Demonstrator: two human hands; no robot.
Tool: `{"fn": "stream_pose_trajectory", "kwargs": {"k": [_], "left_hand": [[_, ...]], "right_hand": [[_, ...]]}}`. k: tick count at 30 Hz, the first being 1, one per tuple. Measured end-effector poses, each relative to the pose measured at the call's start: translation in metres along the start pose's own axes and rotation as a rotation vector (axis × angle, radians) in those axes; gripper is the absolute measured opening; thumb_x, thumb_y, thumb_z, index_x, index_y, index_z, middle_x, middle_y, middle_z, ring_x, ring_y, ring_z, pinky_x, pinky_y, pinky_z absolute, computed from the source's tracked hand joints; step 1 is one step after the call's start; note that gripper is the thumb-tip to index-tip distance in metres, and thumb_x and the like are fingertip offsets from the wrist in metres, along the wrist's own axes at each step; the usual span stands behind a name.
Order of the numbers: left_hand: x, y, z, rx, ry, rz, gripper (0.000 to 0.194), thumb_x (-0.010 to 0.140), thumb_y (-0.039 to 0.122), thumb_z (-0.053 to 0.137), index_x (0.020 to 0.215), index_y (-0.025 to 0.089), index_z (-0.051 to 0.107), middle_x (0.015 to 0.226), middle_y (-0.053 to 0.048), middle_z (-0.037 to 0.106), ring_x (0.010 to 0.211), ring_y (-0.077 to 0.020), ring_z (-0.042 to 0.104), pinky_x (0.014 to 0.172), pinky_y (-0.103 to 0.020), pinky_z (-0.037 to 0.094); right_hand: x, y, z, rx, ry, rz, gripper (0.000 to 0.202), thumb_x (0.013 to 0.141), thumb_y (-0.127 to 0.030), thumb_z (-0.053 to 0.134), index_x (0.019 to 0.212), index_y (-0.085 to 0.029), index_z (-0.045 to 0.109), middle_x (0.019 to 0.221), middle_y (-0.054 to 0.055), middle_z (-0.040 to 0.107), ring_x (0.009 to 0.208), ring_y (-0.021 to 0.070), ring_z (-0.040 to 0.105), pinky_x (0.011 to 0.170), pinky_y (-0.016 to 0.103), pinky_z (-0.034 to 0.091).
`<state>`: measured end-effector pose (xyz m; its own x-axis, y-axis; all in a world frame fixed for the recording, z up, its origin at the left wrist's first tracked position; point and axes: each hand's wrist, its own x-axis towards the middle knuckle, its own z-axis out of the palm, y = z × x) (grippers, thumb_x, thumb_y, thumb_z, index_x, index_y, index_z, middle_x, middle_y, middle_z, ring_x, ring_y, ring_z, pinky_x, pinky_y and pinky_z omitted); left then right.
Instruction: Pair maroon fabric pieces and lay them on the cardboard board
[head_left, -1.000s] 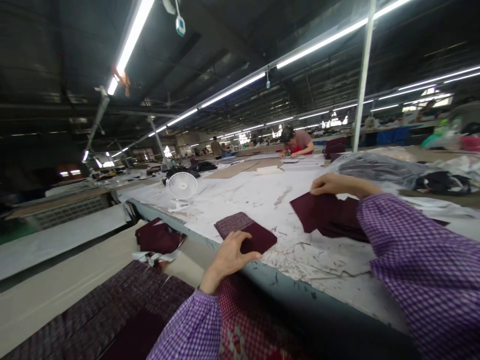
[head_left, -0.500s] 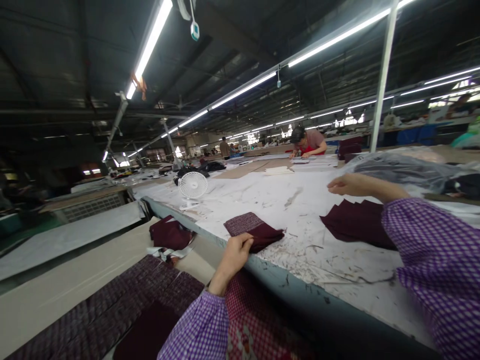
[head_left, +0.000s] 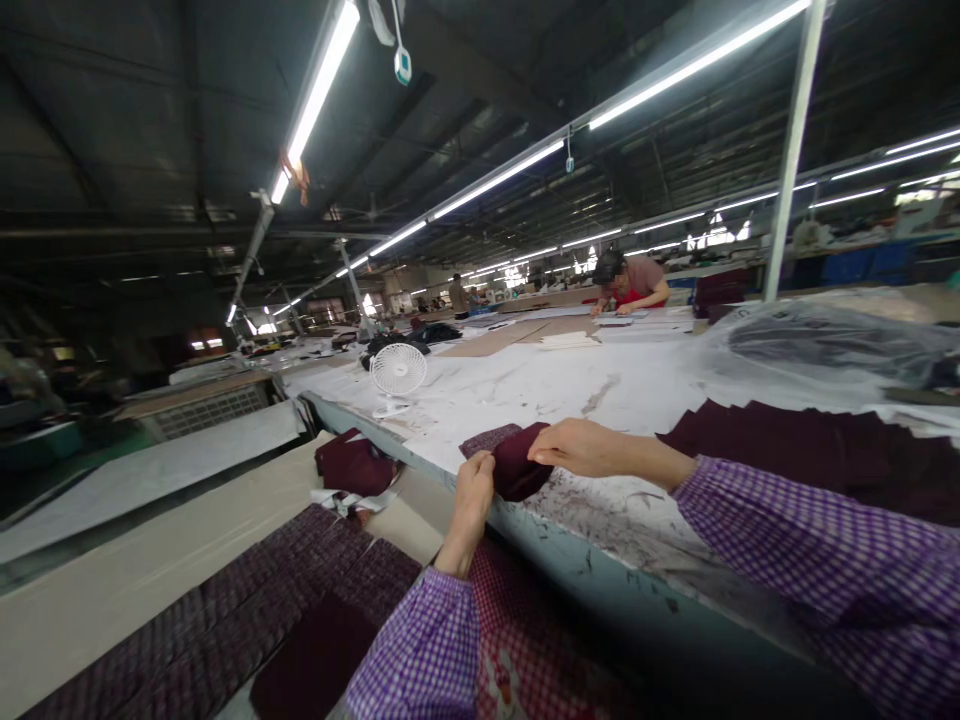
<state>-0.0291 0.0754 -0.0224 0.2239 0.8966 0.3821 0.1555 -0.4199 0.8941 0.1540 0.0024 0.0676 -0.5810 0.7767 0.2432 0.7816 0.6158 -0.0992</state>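
Observation:
At the near edge of the white-covered table (head_left: 637,385) lies a maroon fabric piece (head_left: 520,468), its right part lifted and curled over. My left hand (head_left: 474,490) pinches its near left side with thumb and fingers. My right hand (head_left: 581,447) is closed on the raised right edge of the same piece. Under and behind it shows a speckled maroon knit panel (head_left: 489,437). To the right, beneath my right forearm, dark maroon fabric pieces (head_left: 810,450) with jagged edges spread over the table.
A small white fan (head_left: 398,371) stands near the table's left edge. Lower left, speckled fabric (head_left: 225,610) and a maroon bundle (head_left: 355,462) lie on a beige surface (head_left: 150,545). Clear plastic (head_left: 832,340) is at right. Across the table a person (head_left: 634,283) leans over work.
My right hand has come left from above the dark pieces to the maroon fabric piece and lifted its right side. My left hand keeps its pinch. The view has shifted slightly.

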Motion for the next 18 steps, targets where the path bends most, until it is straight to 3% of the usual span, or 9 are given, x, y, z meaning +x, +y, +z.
{"fn": "stream_pose_trajectory", "kwargs": {"k": [4, 6, 8, 11, 14, 18], "left_hand": [[-0.007, 0.009, 0.003, 0.057, -0.030, 0.019, 0.024, 0.072, 0.041, 0.064, 0.078, 0.018, 0.060, 0.064, 0.003, 0.058, 0.062, -0.0137, 0.054, 0.059, -0.023, 0.042], [-0.011, 0.013, 0.008, 0.137, -0.079, 0.057, 0.024, 0.065, 0.033, 0.072, 0.083, 0.020, 0.062, 0.070, 0.002, 0.062, 0.068, -0.0158, 0.057, 0.064, -0.025, 0.043], [-0.012, 0.015, 0.012, 0.155, -0.074, 0.076, 0.013, 0.066, 0.025, 0.071, 0.076, 0.021, 0.063, 0.068, 0.001, 0.063, 0.071, -0.0173, 0.058, 0.069, -0.027, 0.043], [-0.004, 0.012, 0.011, -0.204, 0.162, -0.049, 0.005, 0.068, 0.018, 0.065, 0.068, 0.020, 0.060, 0.067, -0.001, 0.063, 0.073, -0.0181, 0.059, 0.072, -0.029, 0.046], [0.012, 0.004, -0.014, -0.538, 0.394, -0.190, 0.008, 0.074, 0.019, 0.057, 0.081, 0.019, 0.057, 0.074, -0.004, 0.064, 0.073, -0.0193, 0.061, 0.067, -0.032, 0.049], [0.024, 0.001, -0.068, -0.628, 0.448, -0.176, 0.006, 0.080, 0.019, 0.044, 0.077, 0.021, 0.048, 0.067, -0.004, 0.059, 0.074, -0.0197, 0.063, 0.068, -0.035, 0.051]], "right_hand": [[-0.001, 0.009, 0.026, -0.092, -0.072, 0.058, 0.024, 0.087, -0.020, 0.045, 0.091, -0.017, 0.068, 0.090, 0.008, 0.069, 0.083, 0.0189, 0.062, 0.076, 0.028, 0.043], [-0.003, 0.011, 0.032, -0.117, -0.074, 0.079, 0.022, 0.085, -0.020, 0.050, 0.098, -0.018, 0.067, 0.098, 0.007, 0.068, 0.089, 0.0201, 0.062, 0.077, 0.028, 0.044], [-0.005, 0.012, 0.034, -0.171, -0.082, 0.134, 0.023, 0.083, -0.023, 0.055, 0.102, -0.021, 0.067, 0.104, 0.007, 0.067, 0.092, 0.0221, 0.062, 0.077, 0.030, 0.045], [-0.009, 0.010, 0.034, -0.281, -0.113, 0.221, 0.027, 0.084, -0.032, 0.055, 0.106, -0.021, 0.066, 0.103, 0.009, 0.067, 0.092, 0.0260, 0.063, 0.078, 0.034, 0.046], [-0.011, 0.007, 0.033, -0.314, -0.133, 0.203, 0.028, 0.088, -0.032, 0.050, 0.107, -0.019, 0.065, 0.103, 0.011, 0.067, 0.095, 0.0263, 0.062, 0.081, 0.036, 0.045], [-0.011, 0.004, 0.031, -0.297, -0.167, 0.220, 0.025, 0.087, -0.030, 0.051, 0.104, -0.018, 0.065, 0.103, 0.011, 0.066, 0.094, 0.0259, 0.062, 0.081, 0.035, 0.045]]}}
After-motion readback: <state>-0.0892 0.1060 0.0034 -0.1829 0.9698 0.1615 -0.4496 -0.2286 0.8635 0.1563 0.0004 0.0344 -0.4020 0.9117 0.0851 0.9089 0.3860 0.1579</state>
